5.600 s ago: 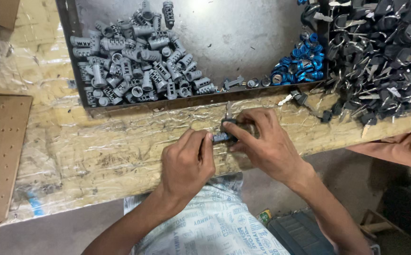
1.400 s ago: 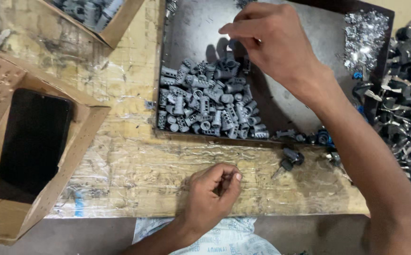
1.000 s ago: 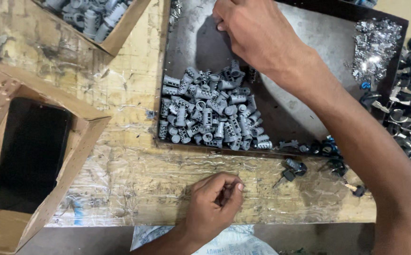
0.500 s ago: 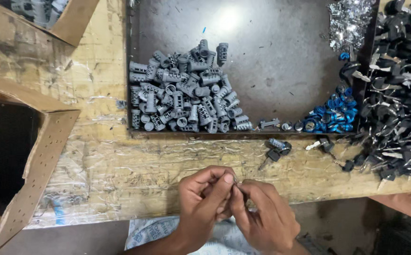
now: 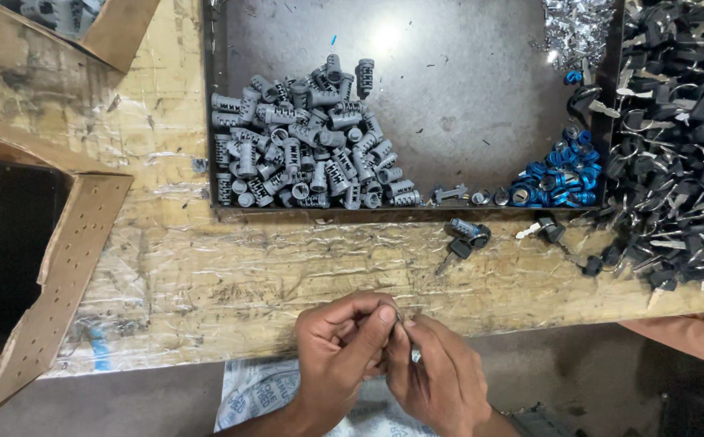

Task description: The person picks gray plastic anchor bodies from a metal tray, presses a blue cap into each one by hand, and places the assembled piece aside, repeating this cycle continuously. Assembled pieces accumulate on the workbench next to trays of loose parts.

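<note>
My left hand (image 5: 340, 348) and my right hand (image 5: 433, 372) meet at the near edge of the wooden bench. Their fingertips pinch a small metal part (image 5: 400, 320) between them; most of it is hidden by the fingers. Beyond the hands lies a dark metal tray (image 5: 465, 105) with a heap of grey lock cylinders (image 5: 303, 158) on its left side and a small pile of blue rings (image 5: 558, 182) at its near right corner. A lock cylinder with a black-headed key (image 5: 461, 239) lies on the bench just in front of the tray.
A big pile of black-headed keys (image 5: 676, 137) fills the right side. Shiny metal bits (image 5: 574, 28) lie at the tray's far right. An open cardboard box (image 5: 36, 267) stands at the left, another box (image 5: 85, 20) with grey parts at the far left.
My right hand came back from the far side of the tray to my left hand at the bench edge. Both hands now pinch the small part together.
</note>
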Tool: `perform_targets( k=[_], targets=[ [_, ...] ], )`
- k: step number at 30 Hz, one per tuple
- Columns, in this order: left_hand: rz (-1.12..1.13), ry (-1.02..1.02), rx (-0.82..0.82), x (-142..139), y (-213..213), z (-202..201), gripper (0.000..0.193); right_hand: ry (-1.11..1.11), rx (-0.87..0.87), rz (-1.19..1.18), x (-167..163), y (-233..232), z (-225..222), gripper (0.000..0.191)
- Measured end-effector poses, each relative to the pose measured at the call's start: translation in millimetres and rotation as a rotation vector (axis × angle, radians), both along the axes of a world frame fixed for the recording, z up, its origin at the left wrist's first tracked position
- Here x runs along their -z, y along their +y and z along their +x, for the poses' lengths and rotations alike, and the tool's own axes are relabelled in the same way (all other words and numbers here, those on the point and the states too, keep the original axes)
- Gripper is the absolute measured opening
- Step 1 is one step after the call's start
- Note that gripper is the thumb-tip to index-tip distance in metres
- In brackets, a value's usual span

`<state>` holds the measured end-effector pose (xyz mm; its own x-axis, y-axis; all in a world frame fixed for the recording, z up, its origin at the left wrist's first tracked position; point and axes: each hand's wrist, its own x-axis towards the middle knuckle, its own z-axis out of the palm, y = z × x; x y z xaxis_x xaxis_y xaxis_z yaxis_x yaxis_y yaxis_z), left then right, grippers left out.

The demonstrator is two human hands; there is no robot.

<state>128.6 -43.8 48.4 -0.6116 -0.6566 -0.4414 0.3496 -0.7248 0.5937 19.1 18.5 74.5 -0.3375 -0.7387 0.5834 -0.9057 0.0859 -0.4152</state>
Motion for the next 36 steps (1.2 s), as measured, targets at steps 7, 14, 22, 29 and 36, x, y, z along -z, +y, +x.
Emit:
perform_targets(
  k=[7,14,22,29,36],
  targets=[
    [-0.335,-0.12,0.079,-2,-31,3,0.011,-0.251,-0.206,0.119,-23,-21,-20,0.032],
    [-0.308,-0.084,0.411,3,-69,9,0.012,-0.318,-0.33,0.145,-24,-30,-26,0.039],
    [-0.25,-0.075,0.137,12,-61,9,0.009,-0.73,-0.225,0.431,-50,-105,-98,0.006],
    [-0.296,-0.149,0.1,19,-52,8,0.01,-0.126,-0.271,0.502,-26,-227,-133,0.022],
    [-0.095,0.075,0.06,12,-58,5,0.011,-0.121,-0.255,0.508,-20,-183,-149,0.027]
  ],
)
